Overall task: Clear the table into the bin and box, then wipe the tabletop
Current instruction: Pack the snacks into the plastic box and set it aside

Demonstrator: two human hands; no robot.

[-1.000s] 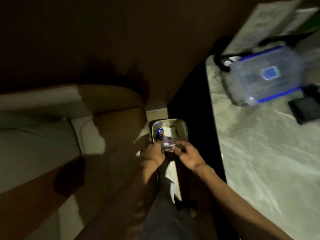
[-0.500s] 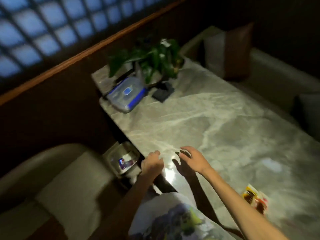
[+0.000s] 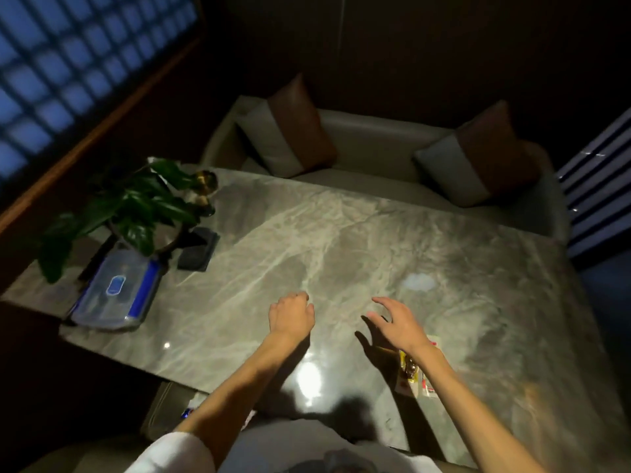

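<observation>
Both my hands hover over the grey marble table [image 3: 358, 240]. My left hand [image 3: 290, 314] has its fingers curled in and holds nothing. My right hand [image 3: 397, 324] is spread open and empty. A snack wrapper [image 3: 415, 372] lies on the table, partly hidden under my right forearm. A clear lidded box with blue clips [image 3: 114, 291] sits at the table's left end. The bin [image 3: 174, 409] stands on the floor below the near edge, with a blue can showing inside; my left arm covers part of it.
A potted plant [image 3: 136, 206] and a dark flat case [image 3: 198, 249] stand near the box. A white patch [image 3: 418, 282] shows on the tabletop right of centre. A sofa with two cushions [image 3: 375, 148] runs along the far edge.
My view swung from the bin on the floor up to the table. Both hands left the bin and moved out over the tabletop, the right one spreading above the wrapper.
</observation>
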